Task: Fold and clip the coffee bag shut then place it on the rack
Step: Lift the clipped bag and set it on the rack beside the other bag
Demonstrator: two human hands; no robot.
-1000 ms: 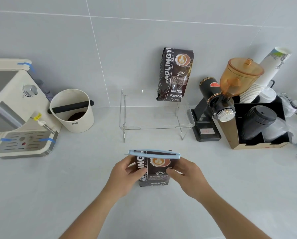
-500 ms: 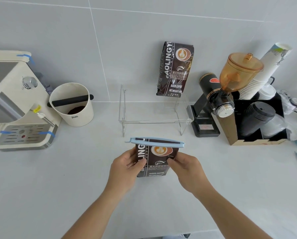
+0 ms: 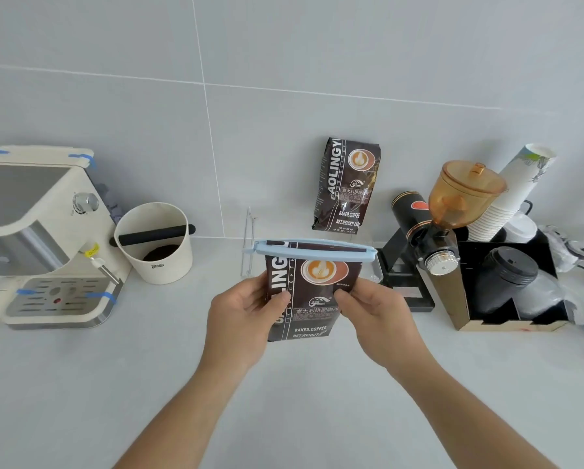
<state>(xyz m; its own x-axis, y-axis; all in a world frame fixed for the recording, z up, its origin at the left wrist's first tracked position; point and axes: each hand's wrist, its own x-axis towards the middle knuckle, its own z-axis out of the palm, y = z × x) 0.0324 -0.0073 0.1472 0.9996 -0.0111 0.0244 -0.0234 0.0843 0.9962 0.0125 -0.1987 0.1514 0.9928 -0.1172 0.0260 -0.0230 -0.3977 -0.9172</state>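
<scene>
A dark brown coffee bag (image 3: 312, 299) is held upright above the counter, in front of the clear rack (image 3: 249, 245). A light blue clip (image 3: 314, 249) is clamped across its folded top. My left hand (image 3: 246, 316) grips the bag's left edge and my right hand (image 3: 375, 316) grips its right edge, thumbs on the front. The rack is mostly hidden behind the bag. A second, identical coffee bag (image 3: 348, 184) stands on the rack against the wall.
An espresso machine (image 3: 43, 238) stands at the left, with a white knock box (image 3: 155, 242) beside it. Right of the rack are a grinder with an amber hopper (image 3: 453, 211), stacked paper cups (image 3: 514, 194) and a black organiser box (image 3: 507, 286).
Both hands have lifted the clipped bag off the counter and carried it forward, so that it overlaps the front of the rack. The camera view has shifted with the motion.
</scene>
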